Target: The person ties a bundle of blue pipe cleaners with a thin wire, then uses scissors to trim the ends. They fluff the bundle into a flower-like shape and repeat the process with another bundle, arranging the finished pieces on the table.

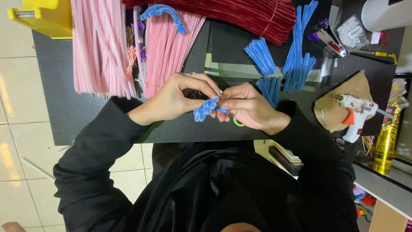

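Both hands, left [174, 101] and right [249, 107], pinching blue pipe-cleaner piece [207, 108], pink bundles [103, 47], glue gun [356, 112] nearby

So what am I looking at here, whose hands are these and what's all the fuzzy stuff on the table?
This is one picture from a camera worn on a person's head, looking down, so the view seems flipped: their black sleeves reach up from the bottom. No machine is involved, only two bare hands. The left hand and right hand meet in the middle and together pinch a small blue fuzzy piece, a bent pipe cleaner. On the dark table lie bundles of pink pipe cleaners, dark red ones and cut blue ones. To the right a glue gun rests on a piece of cardboard. A yellow box sits at the top left corner.
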